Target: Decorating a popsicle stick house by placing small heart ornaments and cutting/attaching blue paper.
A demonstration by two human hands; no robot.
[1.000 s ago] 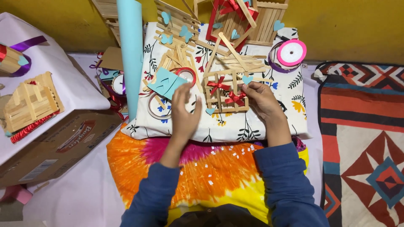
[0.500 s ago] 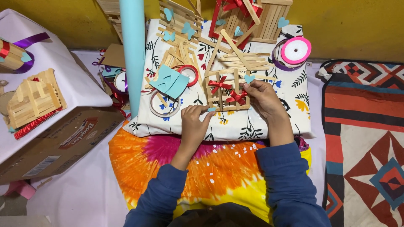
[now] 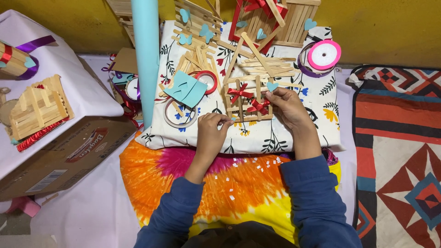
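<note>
Since a moment ago, my left hand (image 3: pixel 212 131) has come down off the blue paper (image 3: pixel 186 90) and now pinches a tiny blue bit. My right hand (image 3: pixel 285 103) curls on the stick frame (image 3: pixel 248 98), keeping it steady on the flowered cloth (image 3: pixel 317 105).

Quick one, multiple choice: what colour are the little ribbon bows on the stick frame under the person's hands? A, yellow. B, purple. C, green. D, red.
D: two red ribbon bows sit on the craft-stick frame, with the right hand at its right edge and the left hand just below its left corner.
</note>
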